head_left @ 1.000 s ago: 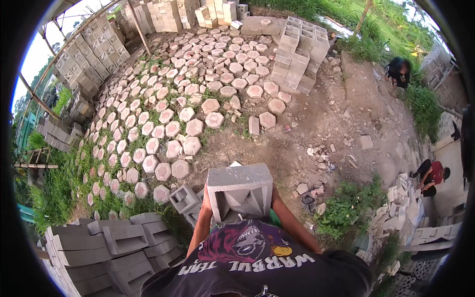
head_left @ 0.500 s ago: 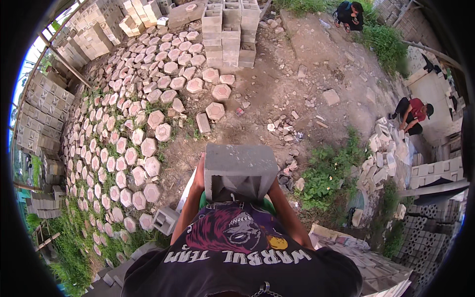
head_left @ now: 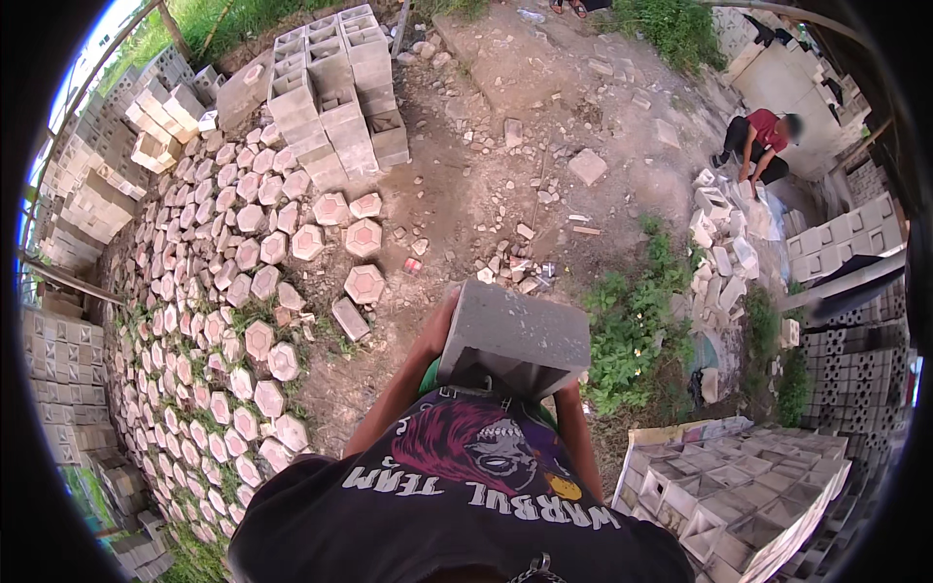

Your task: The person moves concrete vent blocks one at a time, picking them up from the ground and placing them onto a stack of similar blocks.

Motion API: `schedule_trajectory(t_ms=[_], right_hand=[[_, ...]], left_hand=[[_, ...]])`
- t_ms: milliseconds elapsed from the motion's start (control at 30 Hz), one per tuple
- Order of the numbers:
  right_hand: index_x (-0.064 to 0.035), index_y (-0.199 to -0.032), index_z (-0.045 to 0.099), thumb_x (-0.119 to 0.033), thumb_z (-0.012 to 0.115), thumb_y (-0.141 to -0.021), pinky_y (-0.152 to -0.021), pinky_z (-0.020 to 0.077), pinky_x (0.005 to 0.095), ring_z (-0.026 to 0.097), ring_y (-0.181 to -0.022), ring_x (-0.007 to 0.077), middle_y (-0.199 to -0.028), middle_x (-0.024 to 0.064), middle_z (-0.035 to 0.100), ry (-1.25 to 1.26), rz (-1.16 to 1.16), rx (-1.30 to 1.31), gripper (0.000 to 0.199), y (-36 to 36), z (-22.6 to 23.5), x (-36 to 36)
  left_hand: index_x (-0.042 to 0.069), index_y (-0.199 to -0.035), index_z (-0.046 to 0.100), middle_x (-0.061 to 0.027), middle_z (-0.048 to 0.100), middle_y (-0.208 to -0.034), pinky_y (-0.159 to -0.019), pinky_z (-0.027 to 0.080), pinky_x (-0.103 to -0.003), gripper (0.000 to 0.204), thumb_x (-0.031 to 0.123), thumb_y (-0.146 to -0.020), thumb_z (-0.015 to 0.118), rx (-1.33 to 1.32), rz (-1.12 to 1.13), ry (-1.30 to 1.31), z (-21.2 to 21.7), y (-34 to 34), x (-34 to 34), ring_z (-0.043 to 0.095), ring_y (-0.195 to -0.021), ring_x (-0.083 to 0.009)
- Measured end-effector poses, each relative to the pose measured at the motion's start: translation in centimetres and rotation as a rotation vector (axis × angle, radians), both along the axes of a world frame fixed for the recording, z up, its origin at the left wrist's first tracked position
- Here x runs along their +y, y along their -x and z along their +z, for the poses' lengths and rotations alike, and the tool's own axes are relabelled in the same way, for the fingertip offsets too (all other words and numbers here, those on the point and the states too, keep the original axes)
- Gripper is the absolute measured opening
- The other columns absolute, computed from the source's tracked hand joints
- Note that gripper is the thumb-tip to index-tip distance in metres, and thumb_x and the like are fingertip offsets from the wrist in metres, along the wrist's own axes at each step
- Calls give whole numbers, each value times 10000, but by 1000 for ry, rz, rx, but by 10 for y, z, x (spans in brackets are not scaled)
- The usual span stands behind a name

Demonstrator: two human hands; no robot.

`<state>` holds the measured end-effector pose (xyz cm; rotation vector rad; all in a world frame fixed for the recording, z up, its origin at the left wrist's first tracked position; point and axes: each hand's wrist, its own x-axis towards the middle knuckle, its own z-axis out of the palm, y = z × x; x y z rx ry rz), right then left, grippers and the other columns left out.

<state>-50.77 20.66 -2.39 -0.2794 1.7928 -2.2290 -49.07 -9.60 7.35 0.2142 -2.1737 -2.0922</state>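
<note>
A grey hollow concrete block (head_left: 520, 325) is held up in front of my body, its open hollow side turned toward me and its flat face upward. My left hand (head_left: 443, 319) is closed on the block's left side, fingers partly hidden by it. Lower down, by the right end of the block, my right hand (head_left: 568, 391) grips it, and most of its fingers are out of sight behind the edge. The block hangs tilted, its right end nearer to me than its left.
Hexagonal pavers (head_left: 248, 340) cover the ground at left. A tall stack of hollow blocks (head_left: 335, 117) stands at far left, a stack of patterned blocks (head_left: 739, 486) at near right. Leafy plants (head_left: 632, 340) grow right of me. A person (head_left: 763, 146) crouches beside loose blocks (head_left: 724, 243).
My view and body have turned rightward, so the pavers and tall stack have shifted left in the picture. The block stays in both hands and now sits at a slant.
</note>
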Motion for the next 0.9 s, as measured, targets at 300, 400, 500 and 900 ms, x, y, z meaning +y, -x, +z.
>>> schedule_trajectory(t_ms=[300,400,500,900], right_hand=[[-23,-1300,429,-227,420,-965,-971,424,370,497,-1135,237,-1250,109,523,721,41,-246,392,190,-4,-56],[-16,-1278,447,-201,436,-959,-948,435,352,513,-1106,220,-1224,113,537,861,87,-330,369,226,18,-90],[-17,-1274,451,-198,444,-955,-944,436,345,514,-1101,213,-1222,112,538,904,138,-428,366,267,29,-126],[-24,-1253,469,-181,481,-933,-927,438,315,518,-1081,182,-1215,108,544,-176,511,-41,357,451,-6,-289]], left_hand=[[-60,-1174,544,-197,615,-1118,-961,348,-350,657,493,-963,259,-33,-125,-31,38,194,-71,530,-1089,-253],[-56,-1174,549,-190,622,-1102,-956,353,-344,658,498,-962,264,-86,-6,-160,36,219,-91,533,-1072,-239],[-48,-1187,546,-175,615,-1123,-957,356,-341,661,505,-962,263,-72,109,-66,46,230,-112,529,-1063,-223],[-35,-1265,499,-110,549,-1215,-998,334,-308,667,509,-972,248,48,597,-419,-30,275,-207,472,-1121,-175]])
